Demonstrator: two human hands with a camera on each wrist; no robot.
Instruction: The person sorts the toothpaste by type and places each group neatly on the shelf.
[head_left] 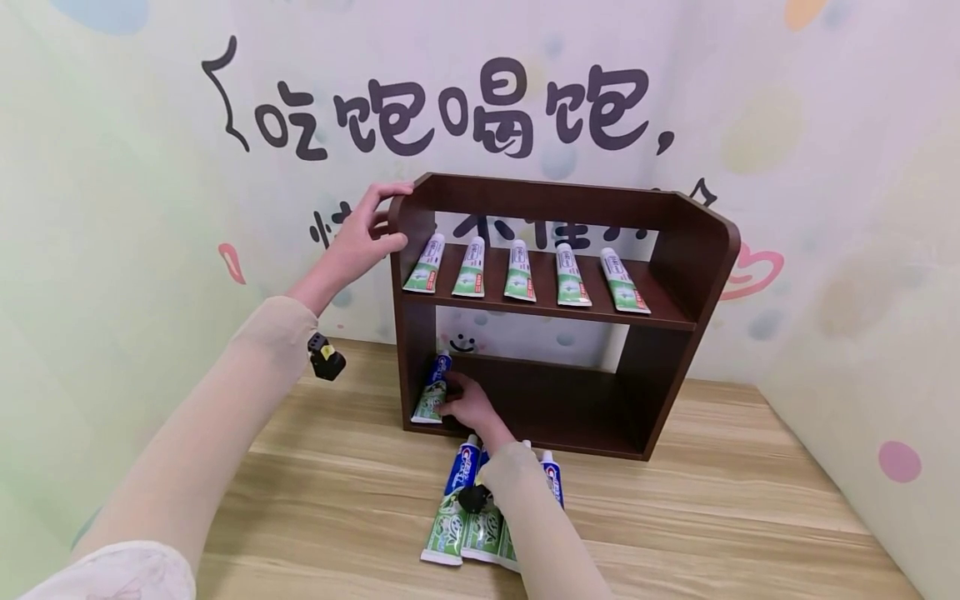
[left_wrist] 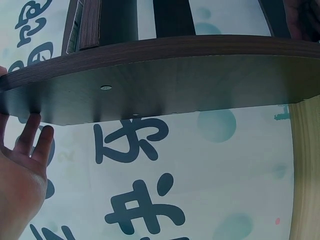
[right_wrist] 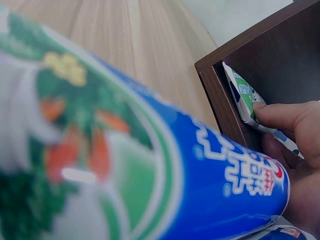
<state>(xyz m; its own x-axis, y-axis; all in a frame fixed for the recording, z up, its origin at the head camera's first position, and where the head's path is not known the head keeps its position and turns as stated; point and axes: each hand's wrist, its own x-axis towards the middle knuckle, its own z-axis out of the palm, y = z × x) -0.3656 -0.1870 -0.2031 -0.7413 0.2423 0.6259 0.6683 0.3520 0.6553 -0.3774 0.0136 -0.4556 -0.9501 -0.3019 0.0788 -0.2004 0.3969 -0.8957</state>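
My right hand (head_left: 474, 408) reaches into the lower left corner of a dark brown two-tier shelf (head_left: 562, 310). It pinches a blue, white and green toothpaste tube (head_left: 431, 398), which leans against the left side panel, cap end up. In the right wrist view, the thumb lies on the tube's (right_wrist: 242, 95) green end and the other fingers are partly hidden. My left hand (head_left: 362, 242) holds the top of the shelf's left side panel; its fingertips press the panel's outer face in the left wrist view.
Several smaller green-and-white tubes (head_left: 519, 272) stand in a row on the upper tier. More blue-and-green toothpaste tubes (head_left: 452, 508) lie side by side on the wooden table (head_left: 720, 517), before the shelf and partly under my right forearm. A printed wall (head_left: 465, 50) rises behind.
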